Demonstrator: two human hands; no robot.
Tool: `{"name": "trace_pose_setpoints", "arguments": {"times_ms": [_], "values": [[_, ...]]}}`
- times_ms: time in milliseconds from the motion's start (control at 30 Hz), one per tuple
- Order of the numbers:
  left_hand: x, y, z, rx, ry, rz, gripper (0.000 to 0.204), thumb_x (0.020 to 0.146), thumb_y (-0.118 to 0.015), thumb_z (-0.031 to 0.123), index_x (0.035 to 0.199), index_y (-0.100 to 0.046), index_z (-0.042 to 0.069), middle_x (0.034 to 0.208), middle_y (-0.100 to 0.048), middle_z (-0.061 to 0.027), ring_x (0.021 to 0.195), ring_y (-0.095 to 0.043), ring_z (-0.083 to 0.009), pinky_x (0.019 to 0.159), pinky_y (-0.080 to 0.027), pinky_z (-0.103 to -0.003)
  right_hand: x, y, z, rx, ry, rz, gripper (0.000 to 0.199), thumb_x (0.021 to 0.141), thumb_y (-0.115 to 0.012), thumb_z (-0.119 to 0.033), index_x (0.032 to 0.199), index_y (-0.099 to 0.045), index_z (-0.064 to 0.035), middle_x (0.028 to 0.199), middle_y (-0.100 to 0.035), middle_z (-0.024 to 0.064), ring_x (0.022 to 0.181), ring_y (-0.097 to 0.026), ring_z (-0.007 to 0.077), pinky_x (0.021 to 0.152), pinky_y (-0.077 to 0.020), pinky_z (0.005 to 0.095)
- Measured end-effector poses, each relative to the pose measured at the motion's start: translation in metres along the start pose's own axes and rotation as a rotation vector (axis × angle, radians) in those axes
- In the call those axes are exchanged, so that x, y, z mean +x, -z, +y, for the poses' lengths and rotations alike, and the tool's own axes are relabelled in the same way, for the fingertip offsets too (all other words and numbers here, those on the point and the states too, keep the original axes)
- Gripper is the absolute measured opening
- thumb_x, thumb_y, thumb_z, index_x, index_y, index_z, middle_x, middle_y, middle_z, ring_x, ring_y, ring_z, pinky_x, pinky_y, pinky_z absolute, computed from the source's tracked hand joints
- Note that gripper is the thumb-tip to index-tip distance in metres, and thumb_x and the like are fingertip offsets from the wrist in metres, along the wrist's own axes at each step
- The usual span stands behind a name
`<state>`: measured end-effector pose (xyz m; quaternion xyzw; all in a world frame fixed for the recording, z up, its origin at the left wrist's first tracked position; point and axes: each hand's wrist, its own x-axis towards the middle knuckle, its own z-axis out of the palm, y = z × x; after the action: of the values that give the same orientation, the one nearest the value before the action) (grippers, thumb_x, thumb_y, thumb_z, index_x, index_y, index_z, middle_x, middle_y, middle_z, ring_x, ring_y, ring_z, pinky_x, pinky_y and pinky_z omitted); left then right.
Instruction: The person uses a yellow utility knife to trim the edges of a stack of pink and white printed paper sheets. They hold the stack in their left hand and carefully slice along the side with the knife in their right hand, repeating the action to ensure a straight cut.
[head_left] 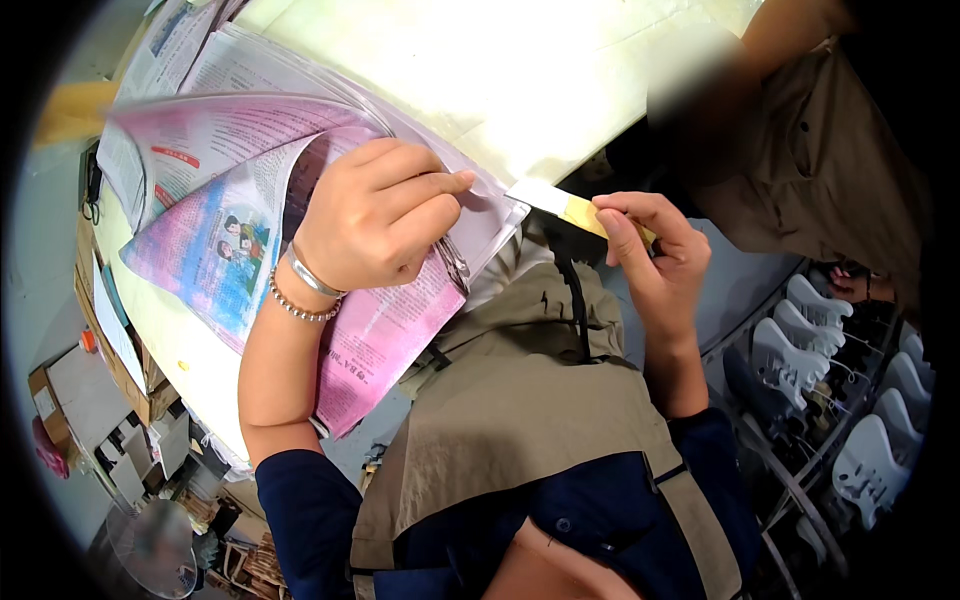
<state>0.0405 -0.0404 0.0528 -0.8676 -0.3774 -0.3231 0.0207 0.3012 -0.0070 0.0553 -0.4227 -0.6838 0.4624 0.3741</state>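
Note:
My left hand (382, 213) is closed over folded newspaper (225, 240) at the table's near edge, its fingers curled and the index finger pointing right. Pink and blue printed sheets bulge up and fold beneath that wrist. Between the thumb and fingers of my right hand (655, 245) is a flat, narrow yellow-and-white piece (565, 207), whose exact kind I cannot make out. Its white end reaches left to the corner of the newspaper stack, close to my left fingertips. Whether it touches the paper is hard to tell.
The pale table (480, 70) stretches away beyond the newspapers. Another person in brown clothing (800, 150) stands close on the right, an arm over the table. Several white guitar bodies (790, 360) hang on a metal rack at lower right. A round fan (152, 548) stands lower left.

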Motion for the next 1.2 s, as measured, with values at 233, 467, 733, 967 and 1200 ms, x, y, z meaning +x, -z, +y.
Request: {"name": "trace_pose_setpoints", "arguments": {"times_ms": [233, 467, 733, 967, 1200], "values": [[0.000, -0.001, -0.002, -0.044, 0.007, 0.004, 0.015, 0.052, -0.057, 0.003, 0.066, -0.057, 0.002, 0.085, -0.070, -0.0078, 0.069, -0.060, -0.0248, 0.056, -0.047, -0.033, 0.023, 0.006, -0.010, -0.094, 0.029, -0.145, 0.009, 0.088, -0.066, -0.006, 0.092, -0.069, 0.0015, 0.071, -0.066, 0.0057, 0.054, -0.053, 0.0047, 0.049, -0.0398, 0.0199], [0.000, -0.003, -0.001, -0.062, 0.031, 0.003, 0.012, 0.054, -0.057, 0.002, 0.065, -0.053, 0.003, 0.088, -0.071, -0.0082, 0.069, -0.060, -0.0256, 0.057, -0.047, -0.034, 0.047, 0.010, -0.015, -0.188, 0.016, -0.304, 0.014, 0.089, -0.067, -0.013, 0.092, -0.069, 0.0010, 0.068, -0.064, 0.0055, 0.054, -0.048, 0.0064, 0.051, -0.0393, 0.0212], [-0.001, -0.007, -0.003, -0.097, 0.078, -0.030, 0.014, 0.053, -0.053, -0.002, 0.066, -0.052, 0.004, 0.092, -0.071, -0.0097, 0.071, -0.059, -0.0276, 0.059, -0.048, -0.034, 0.104, 0.012, 0.005, -0.160, -0.140, -0.747, 0.024, 0.093, -0.063, -0.023, 0.089, -0.068, 0.0001, 0.057, -0.049, -0.0043, 0.052, -0.042, 0.0025, 0.048, -0.0308, 0.0198], [-0.004, -0.007, -0.007, -0.118, 0.095, -0.073, 0.017, 0.053, -0.052, -0.003, 0.067, -0.052, 0.004, 0.094, -0.070, -0.0091, 0.073, -0.059, -0.0280, 0.060, -0.048, -0.034, 0.108, -0.010, 0.020, -0.035, -0.108, -0.902, 0.021, 0.093, -0.062, -0.020, 0.088, -0.068, -0.0005, 0.058, -0.050, -0.0041, 0.051, -0.041, 0.0033, 0.047, -0.0302, 0.0202], [-0.001, -0.007, -0.010, -0.183, 0.058, -0.030, 0.017, 0.053, -0.055, 0.000, 0.069, -0.053, 0.004, 0.087, -0.066, -0.0081, 0.080, -0.061, -0.0291, 0.066, -0.049, -0.037, 0.095, 0.001, 0.023, -0.054, -0.168, -0.807, 0.017, 0.092, -0.063, -0.017, 0.088, -0.068, -0.0010, 0.063, -0.055, -0.0026, 0.052, -0.043, 0.0033, 0.048, -0.0318, 0.0203]]}}
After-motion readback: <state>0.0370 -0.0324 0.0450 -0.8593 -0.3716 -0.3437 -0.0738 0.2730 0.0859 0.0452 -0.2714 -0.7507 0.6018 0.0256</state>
